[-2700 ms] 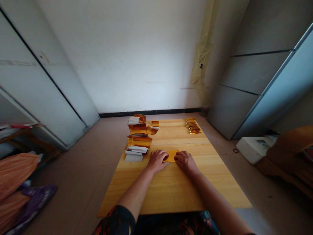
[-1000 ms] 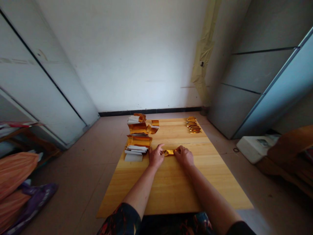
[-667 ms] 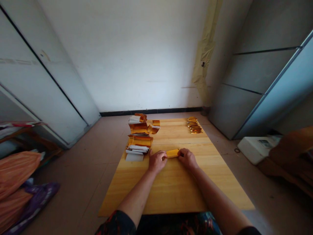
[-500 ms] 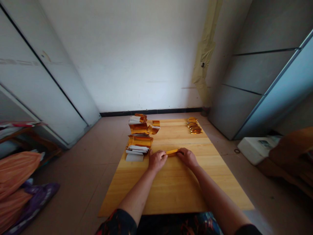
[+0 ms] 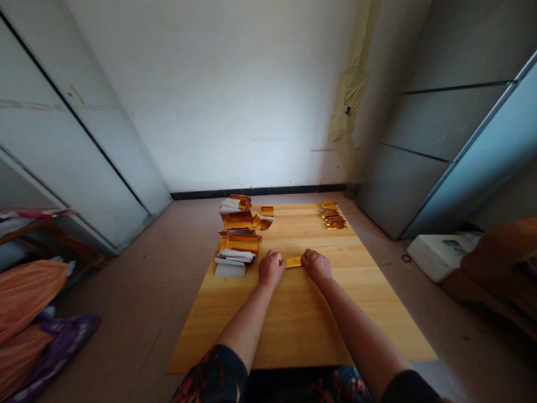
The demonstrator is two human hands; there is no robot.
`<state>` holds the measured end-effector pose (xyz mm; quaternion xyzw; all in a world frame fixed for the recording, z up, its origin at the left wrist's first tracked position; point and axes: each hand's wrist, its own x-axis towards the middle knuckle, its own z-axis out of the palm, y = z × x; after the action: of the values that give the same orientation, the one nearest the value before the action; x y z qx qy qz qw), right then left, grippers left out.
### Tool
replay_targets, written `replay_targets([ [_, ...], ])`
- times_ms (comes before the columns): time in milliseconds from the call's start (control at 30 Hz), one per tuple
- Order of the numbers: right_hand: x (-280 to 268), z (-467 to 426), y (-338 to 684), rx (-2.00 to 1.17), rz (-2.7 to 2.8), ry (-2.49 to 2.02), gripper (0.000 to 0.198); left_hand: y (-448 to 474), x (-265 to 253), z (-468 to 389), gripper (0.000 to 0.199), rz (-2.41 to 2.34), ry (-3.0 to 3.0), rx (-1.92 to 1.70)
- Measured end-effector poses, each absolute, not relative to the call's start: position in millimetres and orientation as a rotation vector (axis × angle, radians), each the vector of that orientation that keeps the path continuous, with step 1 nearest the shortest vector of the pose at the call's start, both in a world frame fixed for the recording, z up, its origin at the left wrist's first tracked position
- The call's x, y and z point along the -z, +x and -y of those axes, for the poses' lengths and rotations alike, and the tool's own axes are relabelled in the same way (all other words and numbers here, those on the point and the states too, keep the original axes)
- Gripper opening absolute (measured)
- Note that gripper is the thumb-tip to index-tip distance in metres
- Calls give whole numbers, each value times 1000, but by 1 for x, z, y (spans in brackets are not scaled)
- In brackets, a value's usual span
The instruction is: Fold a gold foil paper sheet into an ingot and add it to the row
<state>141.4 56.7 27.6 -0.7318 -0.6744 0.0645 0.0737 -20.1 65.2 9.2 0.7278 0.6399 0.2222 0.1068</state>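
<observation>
A small strip of folded gold foil paper spans the gap between my hands, just over the wooden table. Its left end is gripped by my left hand, whose fingers are closed. My right hand pinches the other end, fingers curled in. To the left lie stacks of gold foil paper sheets, some showing white backs. At the far right corner several folded gold pieces sit in a row.
The wooden table has loose gold sheets near its far left edge. A white wall stands behind it. Grey cabinet on the right, white box on the floor, orange and purple bags at left.
The gold strip now shows a broader, flatter face and lies more level. Both hands have turned, knuckles up, and moved slightly closer together.
</observation>
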Motion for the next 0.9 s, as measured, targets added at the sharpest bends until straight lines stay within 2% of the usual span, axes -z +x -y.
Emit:
replay_targets([
  [667, -33, -59, 137, -204, 2055, -2263, 27, -19, -5, -69, 13, -1875, 2238, -651],
  [833, -29, -59, 137, -180, 2032, -2264, 24, -19, -3, -65, 6, -1858, 2311, -683],
  [900, -26, -59, 138, -161, 2008, -2256, 22, -19, -2, -63, 12, -1802, 2393, -731],
])
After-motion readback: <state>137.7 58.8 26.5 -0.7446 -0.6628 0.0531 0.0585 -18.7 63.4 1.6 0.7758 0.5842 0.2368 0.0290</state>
